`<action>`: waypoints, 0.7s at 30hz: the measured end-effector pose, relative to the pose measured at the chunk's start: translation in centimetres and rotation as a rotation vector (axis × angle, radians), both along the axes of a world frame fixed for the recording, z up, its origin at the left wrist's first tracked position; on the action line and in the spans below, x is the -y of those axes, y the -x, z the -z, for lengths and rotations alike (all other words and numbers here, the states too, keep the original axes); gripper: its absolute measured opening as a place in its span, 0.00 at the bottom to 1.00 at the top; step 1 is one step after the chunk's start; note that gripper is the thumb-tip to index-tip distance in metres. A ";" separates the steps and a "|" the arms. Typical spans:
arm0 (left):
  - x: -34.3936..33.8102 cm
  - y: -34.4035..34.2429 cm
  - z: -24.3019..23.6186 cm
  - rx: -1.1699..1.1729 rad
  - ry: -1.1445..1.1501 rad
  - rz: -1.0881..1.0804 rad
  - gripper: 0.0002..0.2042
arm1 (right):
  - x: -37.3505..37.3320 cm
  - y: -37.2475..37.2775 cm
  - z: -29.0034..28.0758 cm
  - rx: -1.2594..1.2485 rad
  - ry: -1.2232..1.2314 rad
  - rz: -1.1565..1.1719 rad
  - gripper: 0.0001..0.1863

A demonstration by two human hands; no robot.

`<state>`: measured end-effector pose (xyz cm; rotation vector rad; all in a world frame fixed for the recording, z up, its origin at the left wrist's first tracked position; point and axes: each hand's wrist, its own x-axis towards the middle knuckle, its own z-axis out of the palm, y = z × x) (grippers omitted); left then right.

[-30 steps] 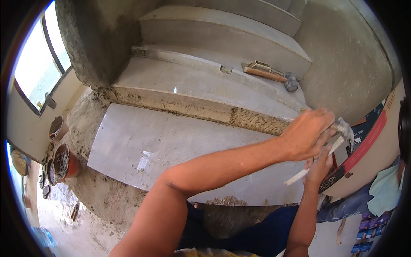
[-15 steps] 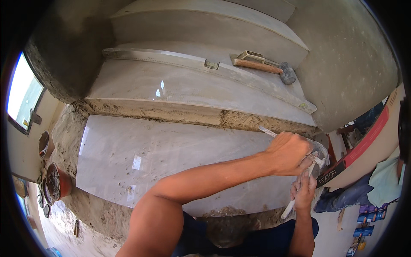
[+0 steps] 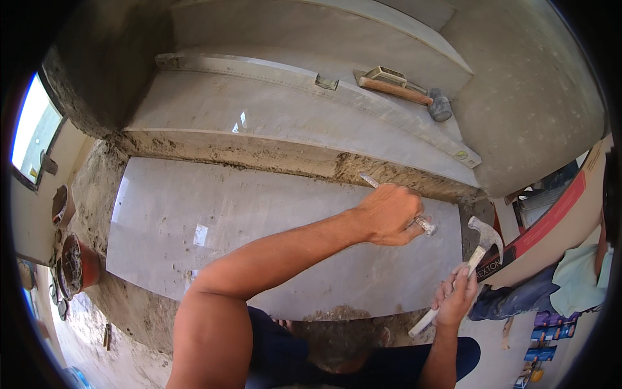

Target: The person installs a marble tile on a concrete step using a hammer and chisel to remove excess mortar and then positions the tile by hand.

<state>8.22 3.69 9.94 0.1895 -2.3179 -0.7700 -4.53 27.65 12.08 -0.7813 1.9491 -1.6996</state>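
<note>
- Chisel (image 3: 426, 226), or what looks like one: a thin grey metal rod with a round end, a bit right of the middle of the frame.
- The left hand (image 3: 391, 211) has its fingers curled all round the rod. Its grip is closed, and both ends of the rod poke out.
- The rod lies on a slant. Its thin end points to the upper left, and its round end points to the lower right.
- The thin end is by the rough brown mortar strip (image 3: 402, 180). I cannot tell if they touch.
- The right hand (image 3: 455, 293), at the lower right, has its grip wrapped round the pale handle of a claw hammer with a grey metal head (image 3: 477, 257).
- The hammer slants from lower left up to its head at upper right. That head sits to the right of the rod's round end, with a gap between them. The left hand is closest to that round end; the right hand is below and to the right.
- Under the left arm is a big, shiny, pale grey slab (image 3: 259, 201).
- On the step above, toward the top of the frame, lie a long grey metal level (image 3: 395, 114) and a mallet with a black head and a wooden handle (image 3: 439, 105).
</note>
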 end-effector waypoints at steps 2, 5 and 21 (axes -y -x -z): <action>0.1 -0.4 1.2 -0.114 0.037 0.001 0.19 | 0.0 -0.7 1.0 0.003 0.024 -0.027 0.19; 0.2 -1.4 1.8 -0.105 0.110 -0.067 0.19 | -0.1 -1.8 1.5 -0.054 -0.012 -0.142 0.20; 3.5 -2.5 2.3 -0.377 0.120 -0.249 0.23 | 1.9 -7.8 0.6 -0.374 0.230 -0.282 0.20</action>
